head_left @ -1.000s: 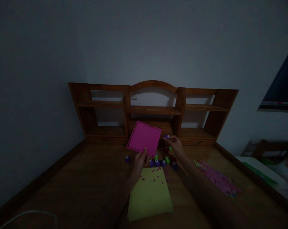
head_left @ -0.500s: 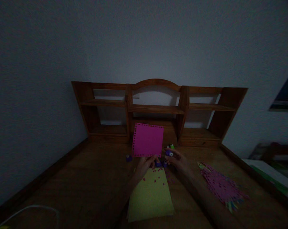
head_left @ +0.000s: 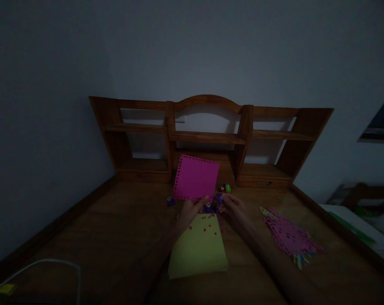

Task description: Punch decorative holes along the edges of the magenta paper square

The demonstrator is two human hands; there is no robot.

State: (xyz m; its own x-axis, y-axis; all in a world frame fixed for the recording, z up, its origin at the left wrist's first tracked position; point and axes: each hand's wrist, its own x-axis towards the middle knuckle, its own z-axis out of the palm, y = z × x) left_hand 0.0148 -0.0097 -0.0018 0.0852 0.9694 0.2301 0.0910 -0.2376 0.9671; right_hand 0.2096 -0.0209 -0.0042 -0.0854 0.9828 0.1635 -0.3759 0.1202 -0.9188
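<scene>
My left hand (head_left: 188, 212) pinches the lower edge of a pink sheet of paper (head_left: 196, 178), held tilted up, with rows of small punched holes along its top, left and bottom edges. Between the fingers of my right hand (head_left: 235, 208) is a small purple craft punch (head_left: 219, 198), at the sheet's lower right corner. Whether the paper sits in its slot I cannot tell. Just below the hands lie more purple punches (head_left: 208, 207), partly hidden. Yellow paper (head_left: 198, 254) lies underneath, dotted with pink punched-out bits (head_left: 204, 230).
Another purple punch (head_left: 171, 202) sits left of the sheet; red (head_left: 222, 189) and green (head_left: 228, 187) ones stand behind my right hand. A pile of punched pink strips (head_left: 289, 235) lies right. Behind rises a wooden shelf (head_left: 207, 137). A white cable (head_left: 52, 260) curves at lower left.
My right hand has brought the purple punch left and turned it toward the pink sheet's lower right corner. The whole view has shifted slightly; my left hand keeps its hold.
</scene>
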